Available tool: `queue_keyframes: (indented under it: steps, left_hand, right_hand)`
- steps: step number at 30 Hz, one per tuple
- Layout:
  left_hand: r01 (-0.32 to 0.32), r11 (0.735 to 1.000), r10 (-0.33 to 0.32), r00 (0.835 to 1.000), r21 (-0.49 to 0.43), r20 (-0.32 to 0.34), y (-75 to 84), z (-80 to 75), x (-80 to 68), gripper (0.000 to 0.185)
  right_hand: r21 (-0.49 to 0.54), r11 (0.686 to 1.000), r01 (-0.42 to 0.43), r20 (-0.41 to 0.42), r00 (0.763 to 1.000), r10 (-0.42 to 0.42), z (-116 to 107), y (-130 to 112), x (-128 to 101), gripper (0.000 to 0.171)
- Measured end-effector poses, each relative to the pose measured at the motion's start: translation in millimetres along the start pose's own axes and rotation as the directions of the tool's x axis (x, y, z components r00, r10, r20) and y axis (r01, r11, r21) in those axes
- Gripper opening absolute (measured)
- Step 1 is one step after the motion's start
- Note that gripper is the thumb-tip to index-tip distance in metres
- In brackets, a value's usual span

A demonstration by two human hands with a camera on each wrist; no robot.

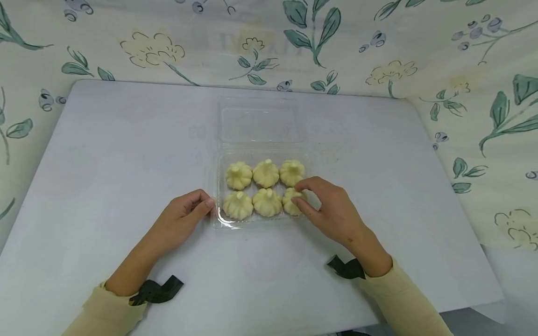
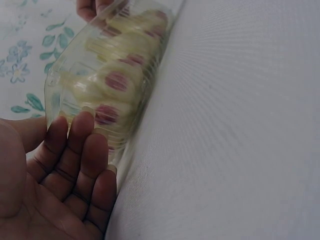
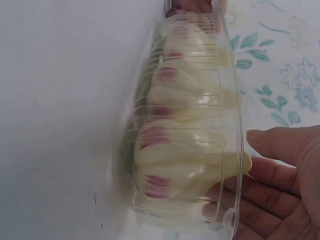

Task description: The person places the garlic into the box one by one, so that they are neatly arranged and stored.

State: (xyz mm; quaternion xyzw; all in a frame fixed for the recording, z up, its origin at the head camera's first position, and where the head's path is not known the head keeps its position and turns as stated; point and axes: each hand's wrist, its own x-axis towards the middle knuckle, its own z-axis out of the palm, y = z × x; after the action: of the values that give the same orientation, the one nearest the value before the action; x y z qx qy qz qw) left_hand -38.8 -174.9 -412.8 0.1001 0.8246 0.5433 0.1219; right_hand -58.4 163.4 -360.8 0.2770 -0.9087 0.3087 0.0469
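Several pale garlic bulbs [image 1: 265, 173] sit in two rows in a clear plastic clamshell container [image 1: 248, 227], their stems upward. Purple patches mark the bulbs' lower sides in both wrist views. My left hand [image 1: 182, 217] pinches the container's left rim, thumb on the inner side and fingers outside. Above the front right garlic bulb [image 1: 290, 207], my right hand [image 1: 329, 207] has its thumb and index finger spread about the stem. In the right wrist view the thumb [image 3: 280, 142] stands apart from the stem, while other fingertips show dimly through the plastic.
The container's transparent lid [image 1: 260, 121] lies folded back, flat behind the bulbs. Under it is a white tabletop [image 1: 138, 140]. A flower-printed cloth [image 1: 210, 51] hangs along the back and sides. Black straps [image 1: 157, 291] stick out at both wrists.
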Motion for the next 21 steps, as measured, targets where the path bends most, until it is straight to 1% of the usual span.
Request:
queue_keyframes:
  steps: [7, 16, 20, 21]
  left_hand:
    - [-0.006, 1.0, 0.006, 1.0, -0.005, -0.001, -1.4, 0.2, 0.1, 0.026]
    - [0.002, 1.0, -0.002, 1.0, 0.004, -0.004, 0.1, -1.7, -0.6, 0.029]
    - [0.01, 1.0, -0.01, 1.0, 0.013, -0.006, 1.7, -2.1, 0.0, 0.029]
    - [0.015, 1.0, -0.014, 1.0, 0.011, -0.007, 6.1, -2.6, -0.5, 0.029]
  right_hand:
    - [-0.011, 1.0, 0.006, -0.015, 1.0, -0.006, -3.3, 0.2, 1.4, 0.026]
    - [-0.009, 1.0, 0.029, -0.038, 0.999, -0.029, -5.2, 3.2, 4.0, 0.026]
    - [0.0, 0.999, 0.044, -0.063, 0.997, -0.044, -8.6, 5.8, 5.6, 0.024]
    - [0.005, 0.999, 0.047, -0.069, 0.997, -0.047, -9.6, 6.7, 6.4, 0.024]
